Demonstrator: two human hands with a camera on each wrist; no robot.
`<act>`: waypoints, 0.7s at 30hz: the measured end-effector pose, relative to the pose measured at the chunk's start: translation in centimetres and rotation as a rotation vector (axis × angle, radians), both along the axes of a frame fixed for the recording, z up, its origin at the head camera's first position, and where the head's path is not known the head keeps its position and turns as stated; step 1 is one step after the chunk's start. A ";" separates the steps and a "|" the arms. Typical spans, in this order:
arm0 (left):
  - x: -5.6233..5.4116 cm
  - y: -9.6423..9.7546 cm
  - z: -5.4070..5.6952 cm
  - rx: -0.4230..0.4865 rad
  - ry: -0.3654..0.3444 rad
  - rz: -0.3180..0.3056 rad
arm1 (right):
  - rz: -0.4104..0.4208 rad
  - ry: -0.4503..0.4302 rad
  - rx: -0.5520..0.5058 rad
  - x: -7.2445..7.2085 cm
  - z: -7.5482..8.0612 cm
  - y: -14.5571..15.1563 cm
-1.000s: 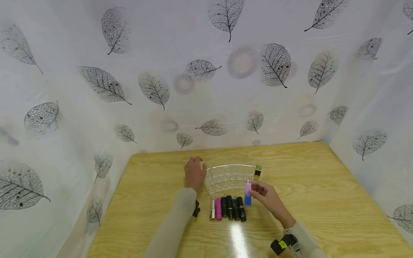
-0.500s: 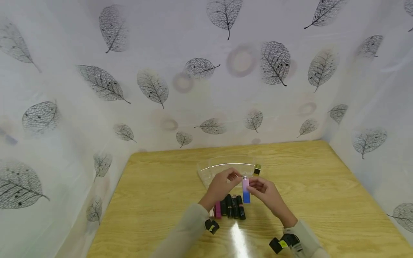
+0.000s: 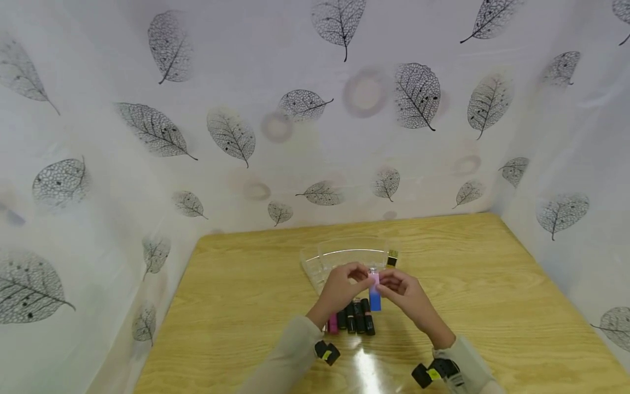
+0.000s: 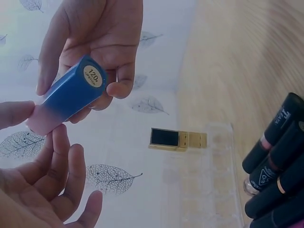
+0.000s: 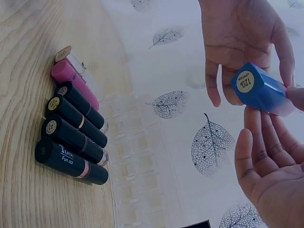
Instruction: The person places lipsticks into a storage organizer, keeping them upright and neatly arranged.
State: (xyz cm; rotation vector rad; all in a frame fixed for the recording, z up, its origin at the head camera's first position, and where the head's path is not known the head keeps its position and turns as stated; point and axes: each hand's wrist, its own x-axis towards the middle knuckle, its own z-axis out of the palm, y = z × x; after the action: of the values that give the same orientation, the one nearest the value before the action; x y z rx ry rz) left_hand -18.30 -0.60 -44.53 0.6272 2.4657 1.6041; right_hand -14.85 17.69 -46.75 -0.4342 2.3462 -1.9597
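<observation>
Both hands meet at a pink-to-blue lipstick tube, raised in front of a clear fan-shaped organizer. It stands upright in the head view, with a shiny tip at its pink top. My left hand pinches the pink upper part between thumb and fingers. From the other side, my right hand grips the tube by thumb and fingertips. In the left wrist view the blue base shows a round label reading 120. A gold-and-black lipstick sits in the organizer's right end.
Several black lipsticks lie in a row on the wooden table, close in front of the organizer. Beside them are a magenta tube and a pale metallic one. A leaf-print curtain surrounds the table's back and sides.
My left hand has left the organizer's left side, come right and taken hold of the lipstick's pink top. My right hand has kept its grip, shifting slightly left.
</observation>
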 end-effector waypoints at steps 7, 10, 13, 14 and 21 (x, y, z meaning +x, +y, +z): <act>-0.2 -0.2 0.1 0.029 -0.032 0.042 | 0.063 -0.008 -0.008 0.0 0.1 -0.2; -0.2 -0.2 0.3 0.031 -0.031 0.048 | 0.070 -0.005 -0.001 0.1 0.2 -0.3; -0.1 -0.3 0.5 0.037 -0.022 0.042 | 0.073 -0.001 0.008 0.0 0.2 -0.4; -0.1 -0.3 0.5 0.039 -0.018 0.038 | 0.073 -0.002 0.012 0.0 0.3 -0.5; -1.1 -1.0 0.1 -0.019 0.089 0.072 | 0.026 0.008 0.078 -0.8 0.5 0.0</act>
State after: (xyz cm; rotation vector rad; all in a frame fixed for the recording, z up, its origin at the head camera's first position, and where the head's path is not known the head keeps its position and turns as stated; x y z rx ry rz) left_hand -19.42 -1.64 -44.44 0.6269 2.5926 1.6092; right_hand -15.62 17.71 -46.29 -0.4662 2.4001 -1.8510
